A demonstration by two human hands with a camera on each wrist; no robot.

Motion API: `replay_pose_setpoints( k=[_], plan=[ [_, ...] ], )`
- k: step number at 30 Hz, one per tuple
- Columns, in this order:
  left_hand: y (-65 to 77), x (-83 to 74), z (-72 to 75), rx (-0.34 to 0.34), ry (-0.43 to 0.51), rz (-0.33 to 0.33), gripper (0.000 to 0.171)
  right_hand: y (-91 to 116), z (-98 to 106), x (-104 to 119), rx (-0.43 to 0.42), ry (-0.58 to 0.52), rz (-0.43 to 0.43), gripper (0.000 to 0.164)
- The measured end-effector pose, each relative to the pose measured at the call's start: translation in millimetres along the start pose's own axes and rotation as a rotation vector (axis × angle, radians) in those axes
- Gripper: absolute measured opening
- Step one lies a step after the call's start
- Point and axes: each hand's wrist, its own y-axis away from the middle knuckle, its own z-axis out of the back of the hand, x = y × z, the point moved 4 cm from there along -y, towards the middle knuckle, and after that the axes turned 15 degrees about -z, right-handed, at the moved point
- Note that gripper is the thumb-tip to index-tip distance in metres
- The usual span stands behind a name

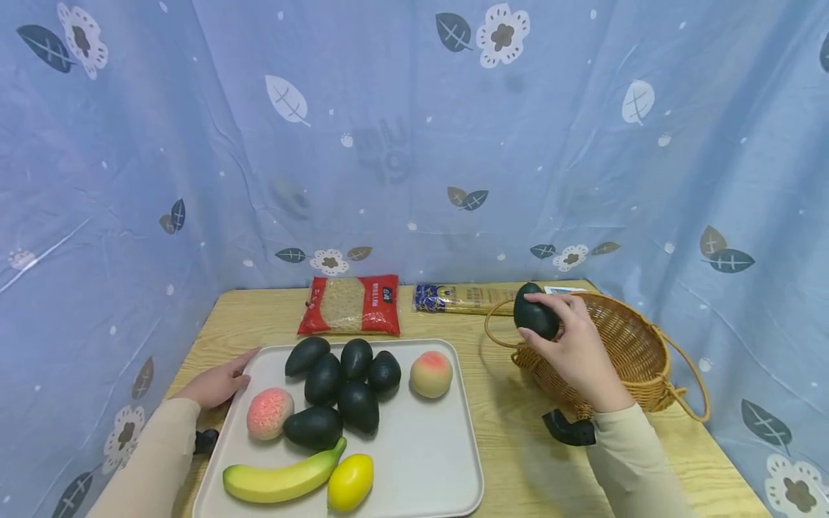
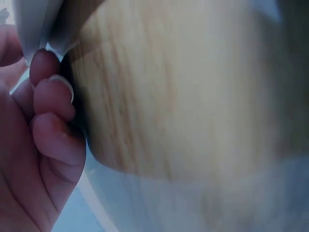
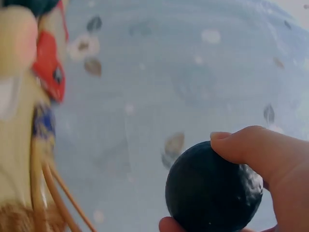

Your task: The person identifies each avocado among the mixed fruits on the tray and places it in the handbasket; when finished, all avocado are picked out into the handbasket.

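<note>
Gripping one dark avocado (image 1: 535,311), the right hand (image 1: 573,352) has its thumb and fingers clamped on opposite sides of it, and from my end I see it held up off the surface (image 1: 505,460). Just beside those fingers is the wicker basket (image 1: 624,327), with one handle close by the avocado; I can't tell whether the fruit is over the rim or only next to it. As far as I can judge, this is early in the work: this one avocado is off the tray (image 1: 469,471) but not yet set down, and no fruit shows in the part of the basket I can see, though the hand and near wall hide some of its inside.

Well to the left of the right fingers, six more avocados (image 1: 358,407) lie clustered on the tray, so most of that kind look yet to be handled. A smooth peach (image 1: 430,375), a bumpy pink fruit (image 1: 270,414), a banana (image 1: 285,476) and a lemon (image 1: 350,483) share it.

On its far side, the left hand (image 1: 216,385) has its fingers curled at the tray's rim. Beyond both hands' fingers lie a red food packet (image 1: 350,306) and a spaghetti packet (image 1: 466,298).
</note>
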Motion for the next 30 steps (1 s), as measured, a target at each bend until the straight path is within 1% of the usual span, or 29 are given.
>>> replay_pose_setpoints(
  k=[5, 8, 12, 15, 19, 22, 26, 30],
  plan=[
    [2.0, 1.3, 2.0, 0.007, 0.023, 0.009, 0.071, -14, 23, -22, 0.033, 0.063, -0.108, 0.056],
    [3.5, -2.2, 3.5, 0.005, 0.025, 0.003, 0.071, -22, 31, -40, 0.082, 0.091, -0.204, 0.062],
    [4.0, -6.5, 4.4, -0.004, -0.005, 0.002, 0.069, -31, 34, -65, 0.145, 0.140, -0.315, 0.071],
    [3.6, -8.4, 4.7, -0.006, -0.010, 0.014, 0.069, -36, 33, -81, 0.181, 0.196, -0.360, 0.071],
    [4.1, -10.6, 4.9, -0.004, -0.003, 0.021, 0.069, -40, 29, -100, 0.242, 0.280, -0.391, 0.066],
    [3.9, -9.8, 3.7, -0.003, -0.008, 0.008, 0.069, -42, 27, -114, 0.288, 0.329, -0.395, 0.063],
    [3.1, -8.8, 1.5, -0.003, 0.000, 0.000, 0.070, -42, 22, -129, 0.353, 0.381, -0.361, 0.060],
    [3.6, -10.0, 1.2, -0.006, 0.007, 0.017, 0.069, -43, 18, -135, 0.399, 0.406, -0.315, 0.056]
  ],
)
